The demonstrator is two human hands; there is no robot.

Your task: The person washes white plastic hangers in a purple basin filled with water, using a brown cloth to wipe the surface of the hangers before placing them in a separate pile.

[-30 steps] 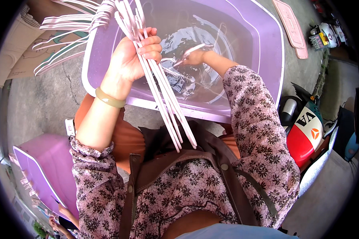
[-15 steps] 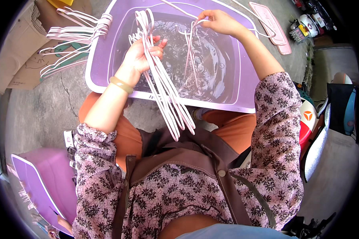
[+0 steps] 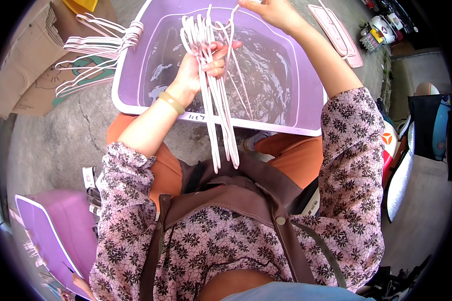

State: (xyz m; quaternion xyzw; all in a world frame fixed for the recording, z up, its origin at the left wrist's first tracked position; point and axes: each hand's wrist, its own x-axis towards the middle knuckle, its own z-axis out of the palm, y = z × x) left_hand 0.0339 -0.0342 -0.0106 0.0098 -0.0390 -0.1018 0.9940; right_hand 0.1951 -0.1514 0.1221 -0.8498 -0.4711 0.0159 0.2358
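My left hand (image 3: 206, 65) is closed around a bunch of pale pink clothes hangers (image 3: 220, 115), their hooks up and their long ends hanging over the near rim of a purple tub (image 3: 306, 85). Water (image 3: 258, 75) fills the tub's bottom. One more hanger (image 3: 240, 85) slants beside the bunch, its lower part over the water. At the top edge of the view, the fingertips of my right hand (image 3: 276, 12) pinch the upper end of that hanger; part of this hand is cut off.
Several more hangers (image 3: 93, 45) hang over the tub's left rim, beside a cardboard box (image 3: 40, 90). A second purple tub (image 3: 60, 220) stands lower left, with another person's hand (image 3: 80, 283) near it. A pink plastic board (image 3: 336, 35) lies on the floor at the right.
The bunch in my left hand has moved right and hangs more upright. My right hand has gone up and slightly left, lifting the single hanger toward the bunch.
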